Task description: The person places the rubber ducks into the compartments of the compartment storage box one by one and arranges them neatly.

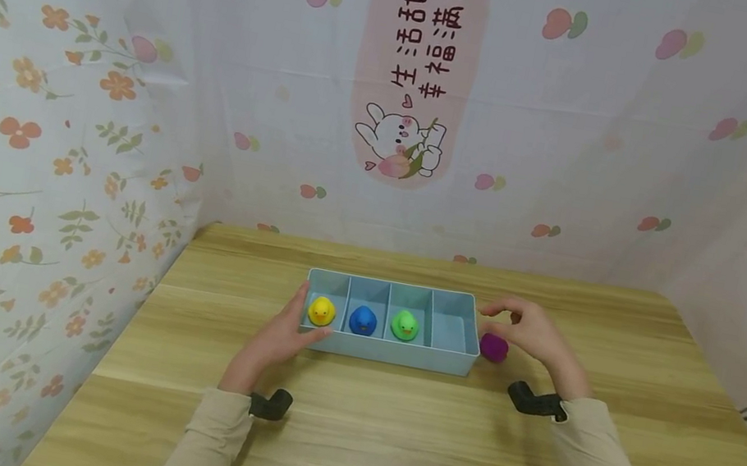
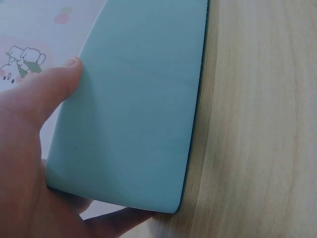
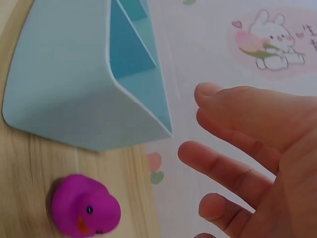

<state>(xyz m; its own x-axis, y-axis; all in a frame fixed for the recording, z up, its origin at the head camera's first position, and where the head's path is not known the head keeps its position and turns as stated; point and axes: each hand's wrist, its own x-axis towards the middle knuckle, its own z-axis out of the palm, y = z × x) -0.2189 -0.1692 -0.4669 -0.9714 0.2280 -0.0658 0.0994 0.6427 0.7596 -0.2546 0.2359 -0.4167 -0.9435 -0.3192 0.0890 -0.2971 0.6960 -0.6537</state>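
Note:
A light blue divided box [image 1: 390, 353] stands on the table with four compartments in a row. My left hand [image 1: 280, 337] grips its left end, thumb [image 2: 69, 74] over the front rim and fingers around the end wall. A yellow rubber duck [image 1: 322, 311], a blue rubber duck [image 1: 363, 321] and a green rubber duck [image 1: 405, 325] sit in the first three compartments from the left; the rightmost has none. Just right of the box, a purple rubber duck [image 3: 81, 206] sits on the table. Close by it, my right hand [image 1: 525, 326] holds nothing, its fingers loosely bent and apart.
The wooden table [image 1: 351, 446] reaches back to a printed curtain [image 1: 545, 155]. Another floral curtain [image 1: 11, 202] hangs along the left side. A dark bracket [image 1: 531, 400] sticks out from the right wrist, and a similar bracket [image 1: 271, 404] from the left.

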